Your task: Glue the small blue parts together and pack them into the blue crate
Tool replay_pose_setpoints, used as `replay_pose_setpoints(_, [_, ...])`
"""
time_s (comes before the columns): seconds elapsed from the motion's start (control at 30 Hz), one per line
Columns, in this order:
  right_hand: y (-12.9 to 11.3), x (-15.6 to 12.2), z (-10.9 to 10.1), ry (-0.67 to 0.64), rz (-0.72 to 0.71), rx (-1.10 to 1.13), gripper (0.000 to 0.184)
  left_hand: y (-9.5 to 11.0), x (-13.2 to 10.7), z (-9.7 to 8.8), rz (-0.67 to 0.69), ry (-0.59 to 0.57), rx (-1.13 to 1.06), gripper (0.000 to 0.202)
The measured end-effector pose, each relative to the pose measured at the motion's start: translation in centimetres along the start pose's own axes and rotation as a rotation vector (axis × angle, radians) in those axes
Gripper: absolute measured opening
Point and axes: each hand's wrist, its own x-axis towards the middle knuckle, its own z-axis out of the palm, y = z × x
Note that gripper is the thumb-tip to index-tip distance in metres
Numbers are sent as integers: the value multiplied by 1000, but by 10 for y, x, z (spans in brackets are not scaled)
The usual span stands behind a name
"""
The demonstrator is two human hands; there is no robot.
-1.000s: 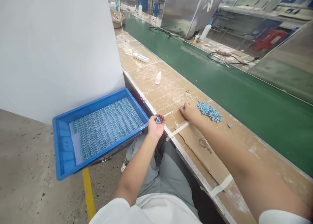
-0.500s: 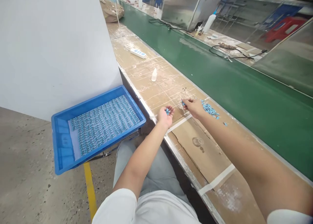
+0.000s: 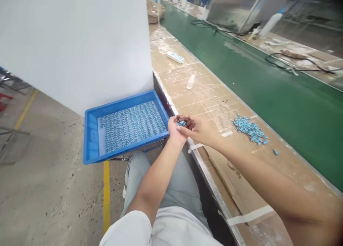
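My left hand [image 3: 176, 134] is cupped, palm up, around a small heap of blue pieces [image 3: 181, 123] at the table's near edge. Bent over that heap is my right hand [image 3: 199, 128], its fingertips curled in among the pieces and partly hidden. A loose pile of the same small blue pieces [image 3: 250, 129] lies on the table to the right, with a single piece [image 3: 276, 152] apart from it. Left of my hands, a blue plastic tray [image 3: 89, 140] holds many such pieces set out in rows on a pale sheet [image 3: 102, 142].
A small white bottle [image 3: 190, 82] and a white power strip [image 3: 175, 57] lie farther up the cardboard-covered table. A green conveyor belt [image 3: 241, 67] runs along its far side. A white panel [image 3: 80, 42] stands behind the tray. Black cables [image 3: 302, 62] lie beyond the belt.
My right hand has moved left from beside the pile to my left palm. The heap in the palm looks larger. The view has turned left.
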Motion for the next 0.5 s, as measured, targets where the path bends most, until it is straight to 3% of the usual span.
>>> replay_pose_setpoints(0.1, [-14, 9, 18, -149, -69, 174, 44, 34, -13, -18, 9, -66, -158, 10])
replay_pose_setpoints(0.23, [-37, 29, 53, -272, -122, 276, 29, 77, -30, -45, 92, -83, -283, 15])
replay_pose_setpoints(0.37, [-72, 50, 106, -267, -166, 163, 18, 122, -44, -83, 156, -67, -369, 16])
replay_pose_setpoints(0.5, [-116, 64, 167, -324, -192, 153, 18, 174, -52, -135, 230, -36, -448, 15])
